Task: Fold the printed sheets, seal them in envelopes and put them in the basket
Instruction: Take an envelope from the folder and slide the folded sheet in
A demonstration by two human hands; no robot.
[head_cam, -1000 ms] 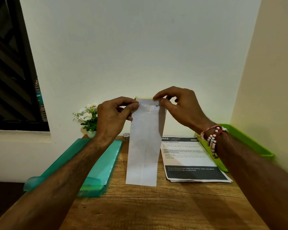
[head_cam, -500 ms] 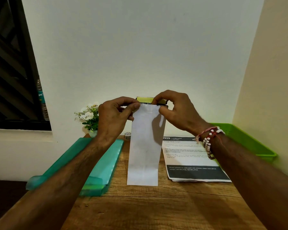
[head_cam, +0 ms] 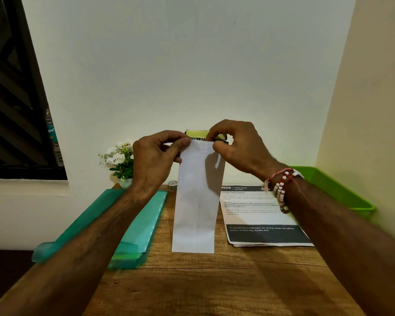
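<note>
A long white envelope (head_cam: 196,201) stands upright, its lower edge on the wooden table (head_cam: 214,281). My left hand (head_cam: 156,156) pinches its top left corner. My right hand (head_cam: 235,144) pinches the top right corner. A folded printed sheet (head_cam: 197,134), yellow-green with a black band of lettering, sticks out of the envelope's mouth between my fingers. A small stack of printed sheets (head_cam: 262,220) lies flat on the table to the right. The green basket (head_cam: 335,190) sits at the back right, partly hidden by my right forearm.
A teal plastic folder (head_cam: 144,220) lies at the table's left, partly under my left forearm. A small pot of white flowers (head_cam: 120,160) and a small round cap (head_cam: 172,184) stand at the back by the wall. A dark window is at the left.
The envelope's top flap has opened and more of the folded sheet's top, with its black lettered band, now shows above the envelope's mouth. Both hands stay at the top corners.
</note>
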